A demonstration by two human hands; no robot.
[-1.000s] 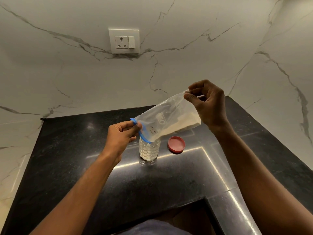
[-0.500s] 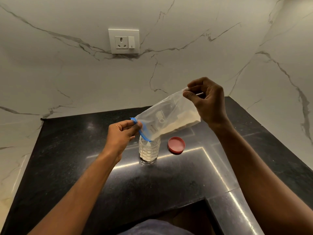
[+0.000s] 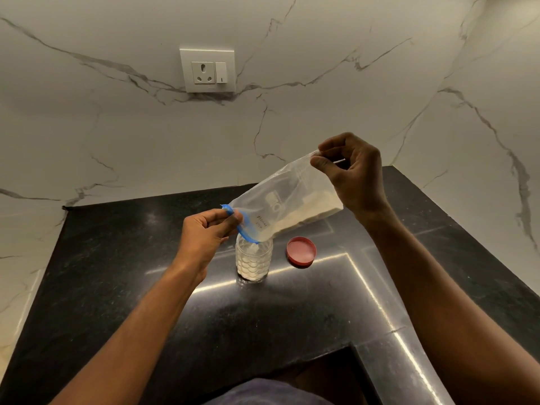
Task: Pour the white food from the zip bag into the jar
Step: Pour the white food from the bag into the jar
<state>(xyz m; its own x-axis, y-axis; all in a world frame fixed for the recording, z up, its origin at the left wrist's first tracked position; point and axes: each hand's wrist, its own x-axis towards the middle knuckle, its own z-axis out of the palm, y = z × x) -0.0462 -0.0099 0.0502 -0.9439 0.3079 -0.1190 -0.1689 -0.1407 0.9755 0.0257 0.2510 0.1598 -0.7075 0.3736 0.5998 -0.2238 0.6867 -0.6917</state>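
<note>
A clear zip bag (image 3: 280, 200) with a blue zip strip hangs tilted over a small clear jar (image 3: 253, 262) on the black counter. My left hand (image 3: 206, 236) pinches the blue mouth end, which sits just above the jar's opening. My right hand (image 3: 352, 173) pinches the raised bottom corner. White food (image 3: 306, 213) lies along the bag's lower edge and slopes toward the mouth. The jar holds white food to well over half its height.
A red lid (image 3: 301, 251) lies flat on the black stone counter (image 3: 122, 273), just right of the jar. Marble walls meet in a corner at the back right, with a socket and switch plate (image 3: 207, 70) on the back wall. The counter's front edge has a cut-out.
My right hand has lifted the bag's bottom corner slightly higher, so the bag tilts more steeply. My left hand and the jar have stayed in place.
</note>
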